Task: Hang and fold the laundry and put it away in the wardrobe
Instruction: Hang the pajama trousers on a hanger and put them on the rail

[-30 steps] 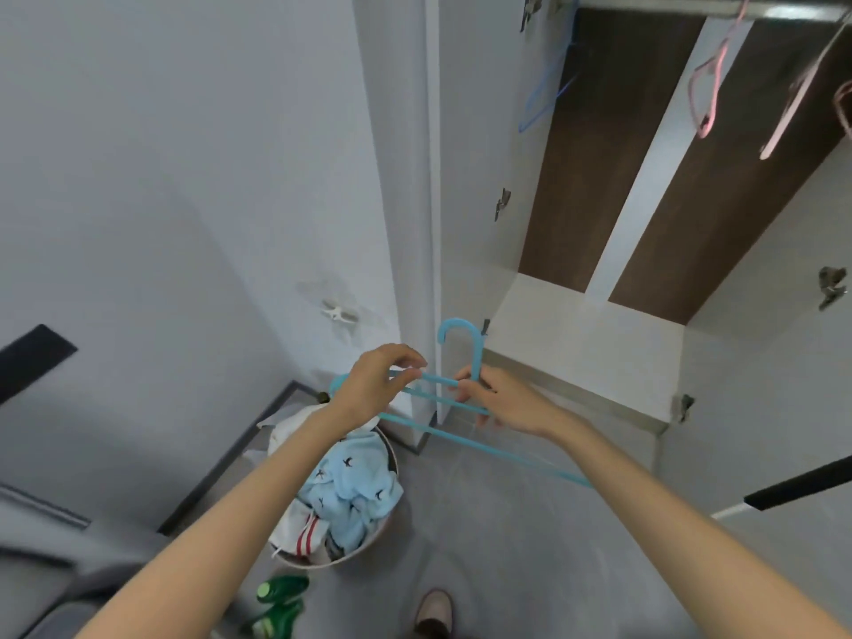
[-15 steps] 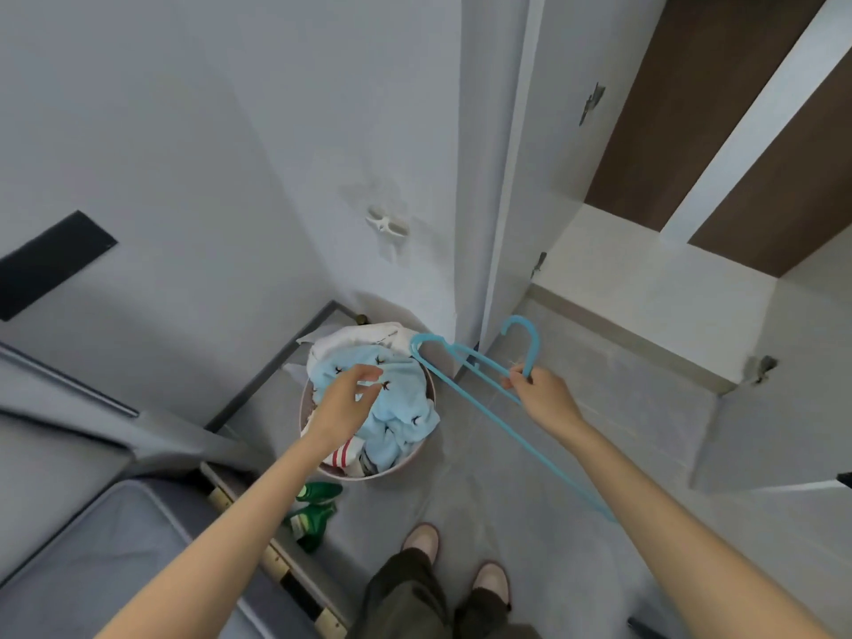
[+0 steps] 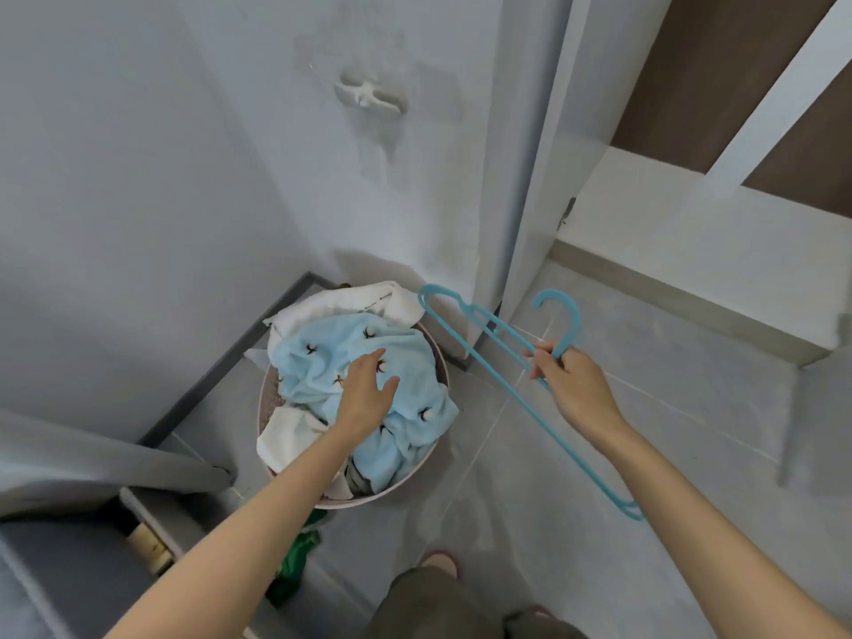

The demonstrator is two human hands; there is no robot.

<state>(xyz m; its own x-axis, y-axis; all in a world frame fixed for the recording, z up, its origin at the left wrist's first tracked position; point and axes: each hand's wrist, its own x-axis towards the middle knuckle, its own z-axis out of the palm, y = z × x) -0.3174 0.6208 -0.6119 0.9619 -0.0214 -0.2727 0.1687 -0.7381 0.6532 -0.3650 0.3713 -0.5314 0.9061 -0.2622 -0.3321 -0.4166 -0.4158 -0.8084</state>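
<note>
Changed: the left grip [image 3: 366,394] has been taken off the light blue plastic hanger [image 3: 574,321] and lowered into the round pale pink laundry basket [image 3: 443,366] (both grips were on the hanger a second ago).
Left grip: fingers apart and loose, laid on the light blue fleecy cloth with little dark marks [image 3: 332,348]; nothing's pinched yet.
Right grip [image 3: 571,385]: clamped round the hanger's neck just under the hook, so the hanger is now carried one-handed.
Laundry: all piled in the basket, near the open white wardrobe [image 3: 691,232].
Meaning: a garment is probably being picked for the hanger; nothing can be seen hung so far.
</note>
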